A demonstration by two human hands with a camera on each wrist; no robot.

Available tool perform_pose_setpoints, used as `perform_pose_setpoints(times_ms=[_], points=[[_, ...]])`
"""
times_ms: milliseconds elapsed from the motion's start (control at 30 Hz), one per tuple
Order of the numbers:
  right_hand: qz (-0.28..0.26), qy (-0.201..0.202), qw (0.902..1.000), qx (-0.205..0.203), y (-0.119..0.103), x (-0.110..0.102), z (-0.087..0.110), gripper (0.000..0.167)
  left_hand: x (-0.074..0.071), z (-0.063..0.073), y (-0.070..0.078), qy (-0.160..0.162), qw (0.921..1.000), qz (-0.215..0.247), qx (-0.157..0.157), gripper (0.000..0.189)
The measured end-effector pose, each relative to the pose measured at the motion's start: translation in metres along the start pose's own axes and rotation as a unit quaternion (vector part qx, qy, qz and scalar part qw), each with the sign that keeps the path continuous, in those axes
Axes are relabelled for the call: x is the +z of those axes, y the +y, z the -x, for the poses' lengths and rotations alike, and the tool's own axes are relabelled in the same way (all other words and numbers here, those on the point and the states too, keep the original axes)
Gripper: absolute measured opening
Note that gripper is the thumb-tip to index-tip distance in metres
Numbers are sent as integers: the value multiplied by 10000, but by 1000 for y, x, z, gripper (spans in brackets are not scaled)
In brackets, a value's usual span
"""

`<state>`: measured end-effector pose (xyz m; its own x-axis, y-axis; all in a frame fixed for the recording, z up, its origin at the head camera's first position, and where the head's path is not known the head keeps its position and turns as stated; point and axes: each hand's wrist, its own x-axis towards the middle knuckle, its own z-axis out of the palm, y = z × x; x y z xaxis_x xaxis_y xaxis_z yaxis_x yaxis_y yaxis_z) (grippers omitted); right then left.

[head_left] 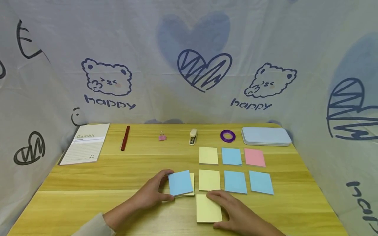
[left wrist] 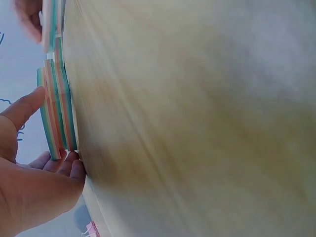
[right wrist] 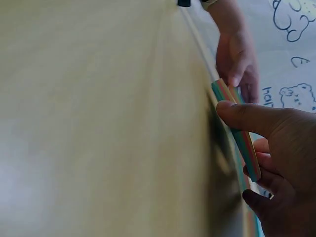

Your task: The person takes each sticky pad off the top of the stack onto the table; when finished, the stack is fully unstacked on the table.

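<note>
My left hand (head_left: 149, 193) holds a blue-topped sticky note pad (head_left: 180, 183) between thumb and fingers. That pad lies slightly askew over a yellow-topped pad (head_left: 191, 193), whose edge shows at the right and below. Coloured layers of the stacked pads (left wrist: 55, 108) appear side-on in the left wrist view, thumb at one end and fingertips at the other. With my right hand (head_left: 236, 211) I grip another yellow-topped sticky note pad (head_left: 208, 209) by its right side, nearer to me. In the right wrist view this pad (right wrist: 239, 133) is tilted and looks raised off the table.
More sticky note pads sit in two rows: yellow (head_left: 209, 180), blue (head_left: 235, 182) and pink (head_left: 255, 157). Along the back are a notebook (head_left: 85, 144), red pen (head_left: 125, 138), pink binder clip (head_left: 162, 136), stapler (head_left: 193, 137), purple tape roll (head_left: 223, 139) and pale blue case (head_left: 265, 136).
</note>
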<state>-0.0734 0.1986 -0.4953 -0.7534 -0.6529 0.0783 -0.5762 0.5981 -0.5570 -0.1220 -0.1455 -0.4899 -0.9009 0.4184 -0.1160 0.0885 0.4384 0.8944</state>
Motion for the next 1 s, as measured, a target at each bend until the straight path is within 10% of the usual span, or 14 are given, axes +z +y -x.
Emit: perform_pose_setpoints(times_ms=[467,1000], points=[[331,-195,9990,-221,2,-7,-1,83,-1,2,2,-66,10000,-42,7,86],[-520,-781,9956,-93,-10,-15,-111,89,-5,-7,-3,-239,9955,-799,458,87]])
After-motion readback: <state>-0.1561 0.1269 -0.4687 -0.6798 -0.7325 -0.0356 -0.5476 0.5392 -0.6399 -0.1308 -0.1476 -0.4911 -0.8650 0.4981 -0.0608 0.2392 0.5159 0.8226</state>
